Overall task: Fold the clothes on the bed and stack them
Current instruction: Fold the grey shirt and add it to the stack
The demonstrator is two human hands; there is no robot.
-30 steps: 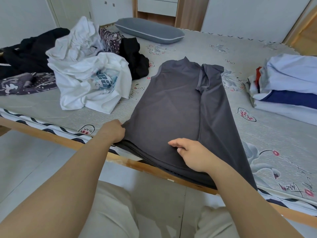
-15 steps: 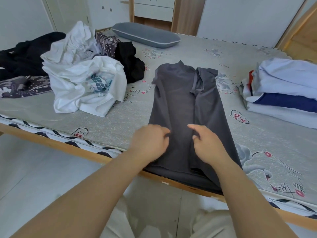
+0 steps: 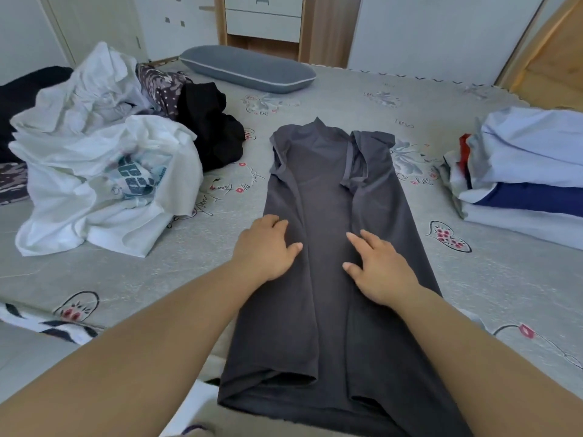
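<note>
Lying under both hands' fingers (image 3: pixel 355 239), the grey shirt (image 3: pixel 328 304)

A long dark grey fabric garment (image 3: pixel 328 247) lies lengthwise on the grey flower-printed bed (image 3: pixel 410 99), its near end hanging over the bed's edge. The left hand (image 3: pixel 268 247) and right hand (image 3: pixel 378 266) rest flat side by side on its middle. A heap of crumpled white cloth garments (image 3: pixel 101 171) lies to its left, a stack of folded pale and navy cloth garments (image 3: pixel 530 171) to its right, and a long grey fabric pillow (image 3: pixel 249 69) behind it.

White walls (image 3: pixel 441 29), wooden drawer unit (image 3: pixel 263 18), grey pillow (image 3: pixel 247 69)
</note>
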